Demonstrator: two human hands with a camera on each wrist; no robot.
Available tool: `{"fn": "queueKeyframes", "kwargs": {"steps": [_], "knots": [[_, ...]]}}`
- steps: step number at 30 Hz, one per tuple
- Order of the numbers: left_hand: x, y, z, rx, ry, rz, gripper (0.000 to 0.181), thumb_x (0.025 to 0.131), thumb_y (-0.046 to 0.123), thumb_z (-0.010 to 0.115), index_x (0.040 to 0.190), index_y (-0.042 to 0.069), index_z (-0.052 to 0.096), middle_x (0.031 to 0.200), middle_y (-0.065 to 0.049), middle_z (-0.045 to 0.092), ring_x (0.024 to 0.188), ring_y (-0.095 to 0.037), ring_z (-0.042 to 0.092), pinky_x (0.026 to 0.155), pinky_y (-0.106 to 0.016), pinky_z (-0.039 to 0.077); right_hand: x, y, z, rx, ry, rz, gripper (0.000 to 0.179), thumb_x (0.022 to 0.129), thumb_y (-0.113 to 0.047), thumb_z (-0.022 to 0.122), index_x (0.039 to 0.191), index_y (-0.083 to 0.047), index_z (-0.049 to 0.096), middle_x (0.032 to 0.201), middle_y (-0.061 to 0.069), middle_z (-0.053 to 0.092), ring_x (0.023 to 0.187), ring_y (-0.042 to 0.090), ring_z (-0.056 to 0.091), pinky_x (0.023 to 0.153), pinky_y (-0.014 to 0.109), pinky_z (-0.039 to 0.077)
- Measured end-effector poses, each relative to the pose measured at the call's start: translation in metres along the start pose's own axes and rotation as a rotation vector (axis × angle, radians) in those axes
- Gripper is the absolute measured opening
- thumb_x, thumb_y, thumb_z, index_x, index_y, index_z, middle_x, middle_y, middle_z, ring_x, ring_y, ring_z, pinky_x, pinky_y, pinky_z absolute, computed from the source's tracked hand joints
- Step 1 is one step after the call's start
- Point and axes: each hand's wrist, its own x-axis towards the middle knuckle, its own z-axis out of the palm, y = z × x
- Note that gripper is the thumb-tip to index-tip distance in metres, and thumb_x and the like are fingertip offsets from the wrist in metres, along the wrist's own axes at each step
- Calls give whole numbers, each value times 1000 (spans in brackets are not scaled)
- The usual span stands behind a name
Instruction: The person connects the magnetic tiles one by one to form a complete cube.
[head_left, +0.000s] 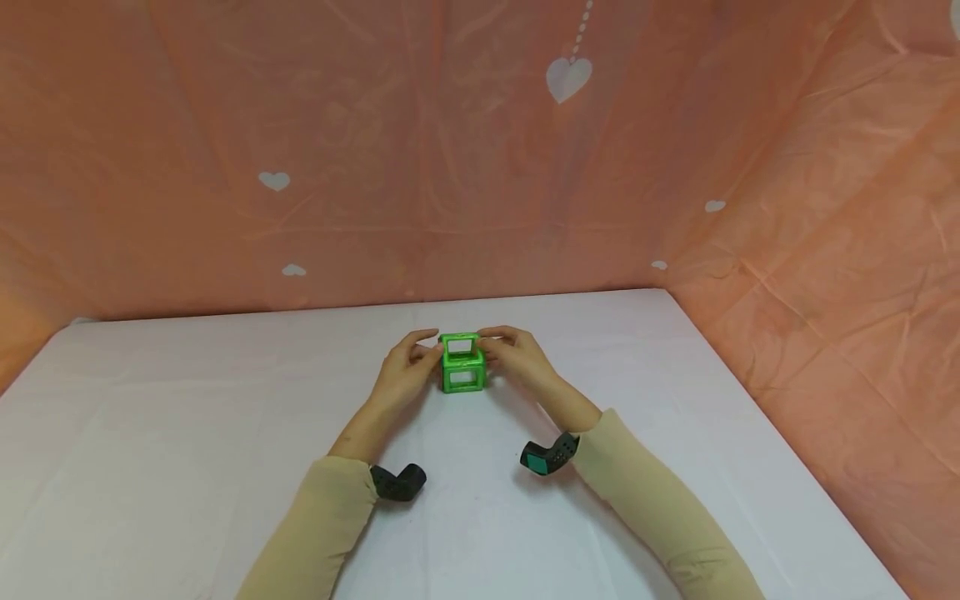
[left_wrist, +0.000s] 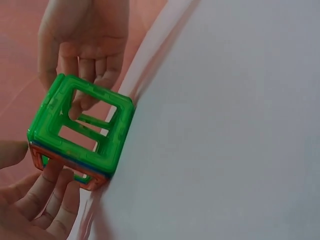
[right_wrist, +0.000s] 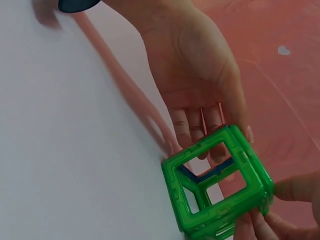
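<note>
A small cube of open-frame magnetic tiles (head_left: pixel 463 364) stands on the white table between the two hands. Its visible tiles are mostly green, and in the left wrist view a red tile (left_wrist: pixel 98 180) with a blue edge above it forms the side facing the left hand. My left hand (head_left: pixel 397 375) holds that side, its thumb near the front edge and several fingertips on the red frame. From the opposite side my right hand (head_left: pixel 523 358) holds the cube, fingers bent around the green frame (right_wrist: pixel 220 212). The cube's underside is hidden.
White cloth covers the table (head_left: pixel 187 433). Behind it and on the right hang orange-pink curtains (head_left: pixel 420 167) with white hearts. A black wrist camera (head_left: pixel 399 482) is on the left wrist, another camera (head_left: pixel 550 455) on the right.
</note>
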Motion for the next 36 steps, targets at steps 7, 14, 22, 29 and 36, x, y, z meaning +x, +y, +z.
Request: {"fn": "queueKeyframes", "kwargs": {"steps": [7,14,22,29,36], "knots": [[3,2,3,-125,1,-47,39,98,16,56,135,5,51,101,-18,70,75,-11,60,79,-26,45,4,4,-2,18,-26,24,43,92,-19,61,130,0,56,117,21,65,80,8,62,84,30,53],[3,1,3,-154,-4,-63,40,97,17,56,135,5,51,102,-18,70,83,-11,60,80,-24,44,5,6,-5,19,-35,11,43,92,-19,61,130,0,56,117,20,65,81,7,61,79,25,52],[6,-1,6,-157,2,-75,40,97,15,57,135,7,51,98,-16,69,75,-7,56,74,-22,43,6,12,-5,51,-36,-3,41,92,-17,62,129,1,57,111,19,67,77,7,60,75,24,51],[4,0,8,-189,3,-101,40,97,14,55,136,8,50,98,-14,68,81,-9,54,76,-22,43,8,19,-3,131,-20,-5,38,91,-13,62,126,2,58,106,15,69,76,6,60,71,22,51],[3,1,10,-205,3,-103,38,97,13,54,135,8,50,87,-4,61,75,-10,50,70,-23,42,6,22,-2,195,-29,-37,38,91,-10,63,127,1,58,90,4,68,71,6,61,67,23,51]]}}
